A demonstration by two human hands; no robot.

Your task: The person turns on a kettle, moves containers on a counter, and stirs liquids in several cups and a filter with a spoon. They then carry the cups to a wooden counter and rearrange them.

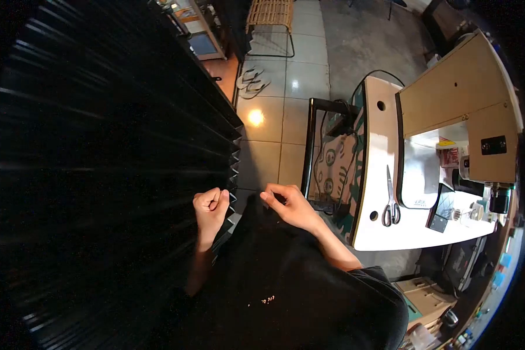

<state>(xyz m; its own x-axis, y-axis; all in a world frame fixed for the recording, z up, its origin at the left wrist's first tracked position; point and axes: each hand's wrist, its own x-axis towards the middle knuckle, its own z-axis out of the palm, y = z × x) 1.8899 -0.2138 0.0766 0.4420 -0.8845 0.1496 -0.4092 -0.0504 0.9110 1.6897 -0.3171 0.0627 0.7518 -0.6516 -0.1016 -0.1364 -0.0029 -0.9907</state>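
Note:
A large sheet of black pleated fabric fills the left half of the head view, its zigzag edge running down the middle. My left hand is closed in a fist at that pleated edge, pinching the fabric. My right hand grips a bunched part of the same black cloth just to the right. The two hands are a short gap apart. More black cloth hangs below them and merges with my dark shirt, so its outline is hard to tell.
A sewing machine stands on a white table at the right, with scissors lying on the tabletop. The tiled floor shows sandals and a wicker stool farther off. Cardboard boxes sit at lower right.

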